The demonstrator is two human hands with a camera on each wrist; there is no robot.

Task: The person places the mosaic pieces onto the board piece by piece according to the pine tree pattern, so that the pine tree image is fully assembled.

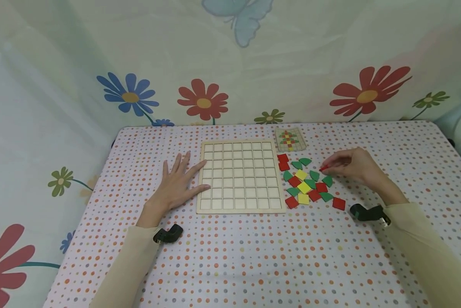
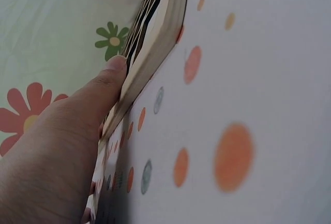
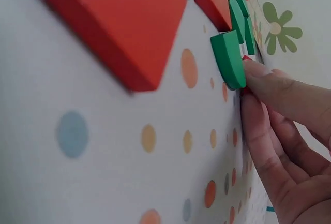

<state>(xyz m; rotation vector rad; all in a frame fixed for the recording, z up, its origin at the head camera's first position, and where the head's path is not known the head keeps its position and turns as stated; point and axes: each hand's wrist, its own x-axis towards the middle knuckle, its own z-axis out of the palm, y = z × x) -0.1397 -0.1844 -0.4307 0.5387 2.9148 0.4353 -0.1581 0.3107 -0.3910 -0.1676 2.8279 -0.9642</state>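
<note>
A wooden grid board (image 1: 241,211) with bare square cells lies flat on the dotted cloth. My left hand (image 1: 176,184) is spread at its left side, thumb and index fingertip over the frame; in the left wrist view the thumb (image 2: 98,92) rests against the board's edge (image 2: 150,53). Right of the loose pieces, my right hand (image 1: 357,169) pinches a red tile (image 1: 323,168) between thumb and fingers. In the right wrist view that tile is mostly hidden by the fingertips, close behind a green quarter-round piece (image 3: 227,61).
Several red tiles (image 1: 339,203), yellow tiles (image 1: 303,198) and green quarter-round pieces (image 1: 305,161) lie scattered right of the board. A small pattern card (image 1: 297,146) showing a tree design lies behind them. A floral curtain (image 1: 292,64) hangs along the table's back edge.
</note>
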